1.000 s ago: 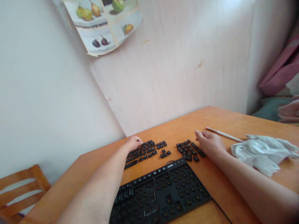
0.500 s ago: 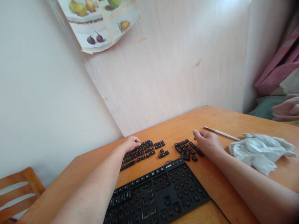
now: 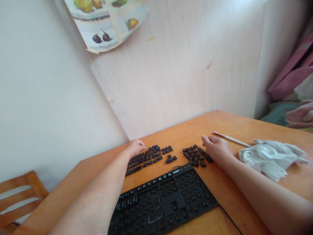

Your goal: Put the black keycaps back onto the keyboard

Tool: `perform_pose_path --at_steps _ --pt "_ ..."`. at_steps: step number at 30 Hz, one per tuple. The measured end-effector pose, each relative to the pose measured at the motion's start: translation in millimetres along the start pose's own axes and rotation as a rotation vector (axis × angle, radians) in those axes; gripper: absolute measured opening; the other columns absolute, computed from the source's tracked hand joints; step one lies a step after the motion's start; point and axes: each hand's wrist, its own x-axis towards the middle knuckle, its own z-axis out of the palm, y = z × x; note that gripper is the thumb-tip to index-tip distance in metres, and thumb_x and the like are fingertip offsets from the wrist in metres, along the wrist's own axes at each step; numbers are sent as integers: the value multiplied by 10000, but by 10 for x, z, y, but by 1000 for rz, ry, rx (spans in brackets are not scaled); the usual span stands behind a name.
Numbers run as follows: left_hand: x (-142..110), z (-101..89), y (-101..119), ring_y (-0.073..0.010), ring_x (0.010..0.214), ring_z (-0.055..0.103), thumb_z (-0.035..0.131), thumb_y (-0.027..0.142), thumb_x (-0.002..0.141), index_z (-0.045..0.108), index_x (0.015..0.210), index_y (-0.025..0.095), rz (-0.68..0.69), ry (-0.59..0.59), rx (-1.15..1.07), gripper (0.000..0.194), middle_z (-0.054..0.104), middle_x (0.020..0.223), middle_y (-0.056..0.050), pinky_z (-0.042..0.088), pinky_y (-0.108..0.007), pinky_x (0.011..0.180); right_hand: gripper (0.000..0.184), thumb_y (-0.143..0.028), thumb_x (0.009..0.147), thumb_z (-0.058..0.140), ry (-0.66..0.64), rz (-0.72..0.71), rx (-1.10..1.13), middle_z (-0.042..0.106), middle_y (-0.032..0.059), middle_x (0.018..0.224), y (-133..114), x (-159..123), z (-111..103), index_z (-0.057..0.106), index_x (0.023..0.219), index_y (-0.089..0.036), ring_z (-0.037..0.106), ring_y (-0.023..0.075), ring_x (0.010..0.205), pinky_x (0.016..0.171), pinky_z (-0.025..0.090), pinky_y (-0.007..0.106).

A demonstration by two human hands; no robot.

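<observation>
Left hand (image 3: 136,147) pinched, at far edge of keys (image 3: 146,158); cannot tell whether gripping one. Right hand (image 3: 218,149) curled beside second cluster (image 3: 200,157), palm hidden. Left forearm (image 3: 97,192) masks end of keyboard (image 3: 167,199). Rightward: cloth (image 3: 269,158), stick (image 3: 232,139).

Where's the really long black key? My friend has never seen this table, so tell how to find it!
On the orange-brown table, find the big black keyboard. Just beyond its left part, loose black keys lie bunched near the left hand; the long key lies along their near edge. It's a bar, far longer than its neighbours.
</observation>
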Motion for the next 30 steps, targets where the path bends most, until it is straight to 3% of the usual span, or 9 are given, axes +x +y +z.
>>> perform_pose_path --at_steps 6,13,20,30 --pt "-375 -333 111 -213 1006 612 686 339 738 741 829 198 105 87 -20 177 716 1013 -50 434 -309 934 534 -598 873 370 13 -16 8 649 56 657 14 12 -15 714 731 -215 558 201 622 541 320 302" --pt "-1287 -575 230 -225 1106 568 687 341 754 729 831 216 232 126 -81 153 675 1135 -39 366 -394 1055 523 -589 866 384 18 -37 -5 653 62 644 49 44 -4 716 729 -208 555 210 606 547 328 319" --pt "-2006 -474 255 -232 1136 528 688 366 760 738 818 278 280 124 -96 117 664 1148 -14 376 -400 1032 511 -568 861 397 12 -47 -1 654 74 657 40 39 -18 727 752 -194 567 214 619 549 333 318" --pt "-2299 -374 330 -254 1145 513 701 379 751 730 795 305 275 92 3 92 665 1154 -14 357 -440 1029 506 -563 868 383 7 -44 -14 670 74 693 47 46 -4 724 754 -208 579 219 647 551 336 309"
